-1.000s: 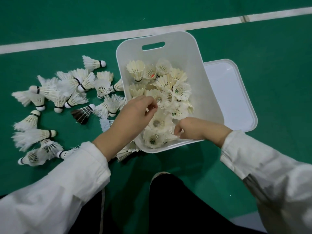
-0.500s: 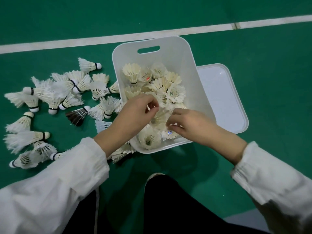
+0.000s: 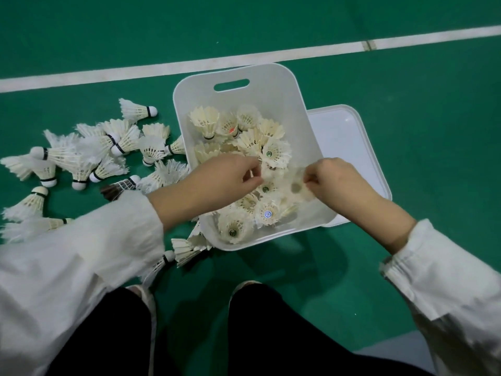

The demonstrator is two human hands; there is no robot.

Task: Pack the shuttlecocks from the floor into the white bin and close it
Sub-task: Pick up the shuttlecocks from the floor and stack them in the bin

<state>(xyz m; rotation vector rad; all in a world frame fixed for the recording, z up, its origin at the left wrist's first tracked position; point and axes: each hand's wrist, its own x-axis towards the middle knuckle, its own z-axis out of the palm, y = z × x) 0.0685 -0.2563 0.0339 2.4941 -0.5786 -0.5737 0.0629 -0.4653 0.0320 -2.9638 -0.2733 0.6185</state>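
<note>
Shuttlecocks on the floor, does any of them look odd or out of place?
Yes. One dark shuttlecock lies among the white shuttlecocks left of the white bin. Its feathers are dark brown or black, unlike all the rest. Nothing else on the floor stands out.

Two hands in play: left hand (image 3: 225,180) and right hand (image 3: 336,180). One white bin (image 3: 271,77) around them, and one lid (image 3: 349,137) out past the right hand. One blurred shuttlecock (image 3: 298,187) sits in the right hand's pinch. Under and beyond both hands are about a dozen packed shuttlecocks (image 3: 275,153), too tangled for an exact tally. Out left of the left hand there are roughly thirteen white floor shuttlecocks (image 3: 58,153), overlapping, plus one dark shuttlecock (image 3: 116,187). Two more stray shuttlecocks (image 3: 187,246) lie just below the left wrist.
</note>
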